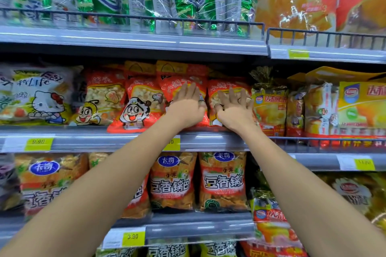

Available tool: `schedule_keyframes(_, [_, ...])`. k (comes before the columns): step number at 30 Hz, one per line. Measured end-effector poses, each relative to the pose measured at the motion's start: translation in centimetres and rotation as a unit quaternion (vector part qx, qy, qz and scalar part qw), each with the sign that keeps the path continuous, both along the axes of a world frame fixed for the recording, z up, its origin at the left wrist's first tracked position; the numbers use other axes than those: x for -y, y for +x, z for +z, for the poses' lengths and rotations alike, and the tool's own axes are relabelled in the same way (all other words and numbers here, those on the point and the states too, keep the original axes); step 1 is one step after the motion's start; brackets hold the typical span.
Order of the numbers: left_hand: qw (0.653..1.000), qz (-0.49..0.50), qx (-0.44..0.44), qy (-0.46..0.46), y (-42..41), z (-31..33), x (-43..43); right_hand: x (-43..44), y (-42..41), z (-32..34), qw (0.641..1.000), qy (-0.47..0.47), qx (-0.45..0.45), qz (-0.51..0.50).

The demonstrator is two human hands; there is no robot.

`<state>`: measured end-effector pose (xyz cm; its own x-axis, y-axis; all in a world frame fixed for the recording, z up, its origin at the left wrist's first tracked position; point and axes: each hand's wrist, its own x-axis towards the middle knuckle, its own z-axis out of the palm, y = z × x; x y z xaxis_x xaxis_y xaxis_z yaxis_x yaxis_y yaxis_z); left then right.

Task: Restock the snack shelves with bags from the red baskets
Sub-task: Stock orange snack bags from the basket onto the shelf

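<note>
On middle shelf (94, 142), far left, a Kitty bag (41, 98) stands, then a chef bag (135, 110) that hangs out over the lip. Your left hand (188, 106) lies flat on 1 red bag (169, 87), fingers straight and close together, gripping nothing. Just beside it, your right hand (235, 108) presses the next red bag (215, 85), fingers spread, nothing pinched. Yellow packs (269, 108) touch that bag on its right. Baskets not in view. Looks like the seating step: push both bags back evenly with flat palms, keep them upright, bottoms behind the lip. Don't crush the contents or knock the chef bag off.
</note>
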<state>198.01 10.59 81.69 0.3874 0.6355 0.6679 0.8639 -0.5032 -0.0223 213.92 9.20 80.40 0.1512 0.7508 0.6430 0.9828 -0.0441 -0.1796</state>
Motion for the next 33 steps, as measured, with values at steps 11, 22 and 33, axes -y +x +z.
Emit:
schedule_keyframes(11, [0.998, 0.056, 0.013, 0.0, -0.8, -0.5, 1.1, 0.3, -0.2, -0.5, 0.999, 0.014, 0.007, -0.028])
schedule_keyframes(22, [0.998, -0.024, -0.001, -0.053, -1.6, -0.5, -0.2, 0.6, 0.2, -0.8, 1.0, -0.008, -0.006, 0.021])
schedule_keyframes(33, [0.999, -0.007, 0.035, -0.041, -0.9, -1.1, 1.1, 2.3, 0.0, -1.3, 1.0, -0.002, 0.018, 0.019])
